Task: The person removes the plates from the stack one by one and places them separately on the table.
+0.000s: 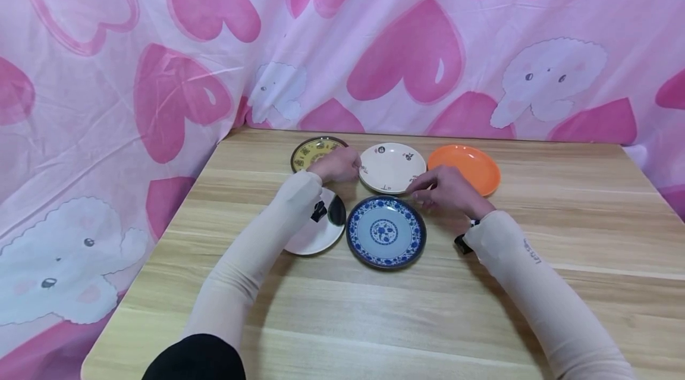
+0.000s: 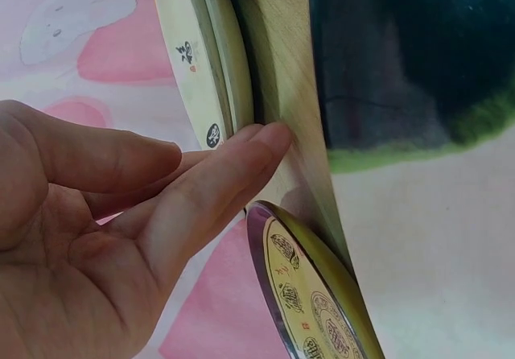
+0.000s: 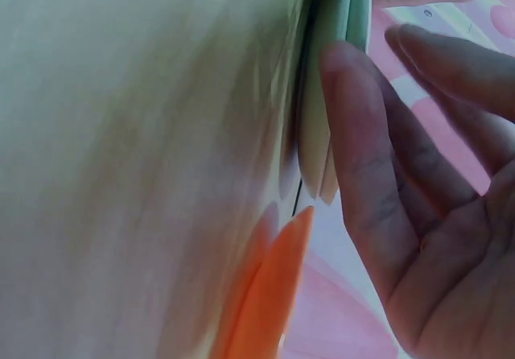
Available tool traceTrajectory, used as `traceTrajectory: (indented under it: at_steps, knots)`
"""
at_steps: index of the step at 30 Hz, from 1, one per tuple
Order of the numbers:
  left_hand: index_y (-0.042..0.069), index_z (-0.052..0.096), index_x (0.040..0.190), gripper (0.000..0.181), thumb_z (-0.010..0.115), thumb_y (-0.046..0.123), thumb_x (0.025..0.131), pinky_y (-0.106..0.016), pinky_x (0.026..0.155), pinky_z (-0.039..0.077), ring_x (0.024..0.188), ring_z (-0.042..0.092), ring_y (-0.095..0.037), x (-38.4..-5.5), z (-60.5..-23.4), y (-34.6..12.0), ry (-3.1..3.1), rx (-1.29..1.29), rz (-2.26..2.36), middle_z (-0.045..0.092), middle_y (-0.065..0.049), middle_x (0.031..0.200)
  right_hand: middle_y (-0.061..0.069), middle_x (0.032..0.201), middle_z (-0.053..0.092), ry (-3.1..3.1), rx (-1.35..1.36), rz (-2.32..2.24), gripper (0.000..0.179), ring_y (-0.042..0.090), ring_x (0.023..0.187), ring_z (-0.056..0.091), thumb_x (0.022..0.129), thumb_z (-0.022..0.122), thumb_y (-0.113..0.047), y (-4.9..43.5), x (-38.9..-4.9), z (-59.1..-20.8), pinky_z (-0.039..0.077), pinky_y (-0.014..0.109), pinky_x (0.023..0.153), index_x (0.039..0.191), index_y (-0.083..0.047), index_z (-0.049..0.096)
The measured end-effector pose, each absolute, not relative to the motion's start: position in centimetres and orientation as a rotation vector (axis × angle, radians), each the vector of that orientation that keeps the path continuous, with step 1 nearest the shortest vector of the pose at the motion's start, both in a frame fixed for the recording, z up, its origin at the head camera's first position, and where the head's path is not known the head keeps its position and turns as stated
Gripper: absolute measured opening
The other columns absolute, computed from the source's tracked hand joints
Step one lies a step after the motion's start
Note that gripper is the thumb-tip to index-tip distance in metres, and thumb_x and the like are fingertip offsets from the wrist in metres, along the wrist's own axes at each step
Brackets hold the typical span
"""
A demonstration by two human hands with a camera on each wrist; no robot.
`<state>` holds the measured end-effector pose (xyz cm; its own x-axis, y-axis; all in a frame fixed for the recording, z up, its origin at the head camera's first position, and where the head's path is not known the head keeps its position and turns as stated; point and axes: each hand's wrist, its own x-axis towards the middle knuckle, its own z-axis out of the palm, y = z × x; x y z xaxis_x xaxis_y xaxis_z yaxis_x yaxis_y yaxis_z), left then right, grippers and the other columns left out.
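A cream-white plate with small dark prints (image 1: 393, 169) lies in the middle of the back row, between both hands. At its left rim is my left hand (image 1: 341, 165); in the left wrist view the fingers reach out nearly straight to the plate's edge, the thumb held apart. My right hand (image 1: 446, 188) is at the plate's right front rim, its fingers (image 3: 362, 150) extended along the edge and the thumb away from it. Seen from the side, the plate's edge (image 3: 318, 125) looks double; whether two plates are stacked I cannot tell.
A yellow dark-rimmed plate (image 1: 304, 157) sits back left, partly behind the left hand, and an orange plate (image 1: 468, 167) back right. In front lie a blue-patterned plate (image 1: 385, 231) and a white plate with a dark green patch (image 1: 310, 242), partly under the left forearm. A heart-printed curtain (image 1: 407, 53) hangs behind the table.
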<state>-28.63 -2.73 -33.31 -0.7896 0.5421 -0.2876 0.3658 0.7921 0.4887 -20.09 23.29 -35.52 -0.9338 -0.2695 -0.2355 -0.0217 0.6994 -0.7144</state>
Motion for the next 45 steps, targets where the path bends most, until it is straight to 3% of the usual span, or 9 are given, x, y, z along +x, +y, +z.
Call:
traceTrajectory:
  at_steps: [4,9,13,17,29,37,45]
  knots:
    - [-0.002,0.073,0.096,0.020,0.054,-0.001,0.089,-0.034,0.081,0.053,0.085,0.058,-0.022,-28.7,-33.3,-2.6,2.563,0.695,0.563,0.071,-0.015,0.095,0.016,0.112,0.072,2.617,-0.135,-1.109,0.026,0.025,0.081,0.070,0.095,0.066,-0.010,23.4,-20.1,-35.3,0.062,0.034,0.074,0.121,-0.011,0.072]
    - [0.003,0.073,0.110,0.029,0.054,-0.002,0.089,-0.041,0.100,0.054,0.110,0.064,-0.028,-28.7,-33.3,-2.5,2.572,0.648,0.538,0.073,-0.014,0.120,0.017,0.101,0.069,2.701,-0.051,-1.071,0.041,0.023,0.079,0.070,0.096,0.063,-0.015,23.3,-20.4,-35.1,0.060,0.028,0.070,0.137,-0.014,0.061]
    - [0.003,0.070,0.120,0.032,0.054,0.000,0.092,-0.044,0.109,0.051,0.126,0.060,-0.033,-28.6,-33.4,-2.3,2.564,0.603,0.539,0.068,-0.015,0.132,0.016,0.094,0.068,2.727,0.002,-1.033,0.051,0.023,0.077,0.071,0.095,0.064,-0.017,23.0,-20.7,-35.3,0.055,0.026,0.065,0.145,-0.015,0.053]
    - [0.003,0.065,0.128,0.035,0.055,0.002,0.094,-0.046,0.114,0.047,0.134,0.055,-0.034,-28.5,-33.4,-2.2,2.567,0.590,0.536,0.063,-0.016,0.140,0.017,0.099,0.071,2.736,0.035,-1.005,0.053,0.021,0.077,0.072,0.095,0.065,-0.017,22.8,-20.8,-35.5,0.052,0.025,0.064,0.146,-0.015,0.051]
    - [0.003,0.067,0.127,0.036,0.054,0.000,0.093,-0.046,0.115,0.046,0.135,0.055,-0.034,-28.6,-33.2,-2.2,2.572,0.623,0.493,0.064,-0.016,0.138,0.016,0.103,0.065,2.708,0.105,-0.969,0.051,0.018,0.075,0.072,0.095,0.065,-0.016,22.0,-21.8,-35.7,0.054,0.023,0.066,0.145,-0.015,0.052]
    - [0.005,0.066,0.129,0.038,0.055,0.000,0.093,-0.046,0.117,0.044,0.136,0.053,-0.034,-28.7,-33.2,-2.3,2.564,0.621,0.486,0.063,-0.016,0.139,0.016,0.107,0.068,2.722,0.143,-0.940,0.037,0.016,0.077,0.073,0.097,0.064,-0.021,21.6,-21.9,-35.8,0.051,0.023,0.067,0.131,-0.007,0.063]
    - [0.007,0.068,0.126,0.036,0.055,0.002,0.093,-0.046,0.116,0.045,0.135,0.055,-0.033,-28.6,-33.4,-2.3,2.561,0.603,0.465,0.064,-0.014,0.138,0.016,0.104,0.070,2.787,0.178,-0.964,0.037,0.024,0.085,0.066,0.096,0.064,-0.023,21.2,-21.9,-35.7,0.051,0.026,0.069,0.127,-0.003,0.066]
